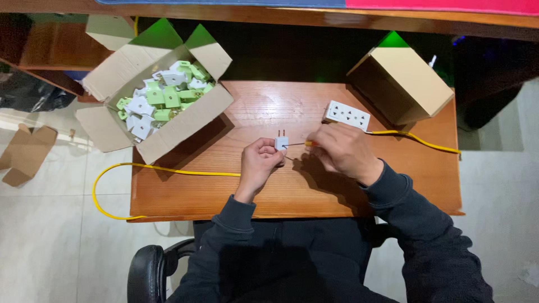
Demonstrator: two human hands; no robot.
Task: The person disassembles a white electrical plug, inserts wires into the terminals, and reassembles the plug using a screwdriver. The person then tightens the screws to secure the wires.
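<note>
Table (281, 191): glossy varnished wood, visible grain. Boxes (112, 129) (412, 78): matt brown cardboard. Plug (281, 143): smooth white plastic, metal prongs. Power strip (347, 115): white plastic. Sleeves (426, 235): dark matt cloth.

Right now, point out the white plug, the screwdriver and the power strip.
Plug (281, 142), head view: white body, held in the left hand.
Screwdriver (296, 144), head view: metal shaft, running from the right hand to the plug.
Power strip (348, 115), head view: white top face with the sockets.

Small wooden table (269, 191) with open cardboard box (185, 126), closed box (405, 84), white power strip (347, 115), yellow cable (168, 169).
</note>
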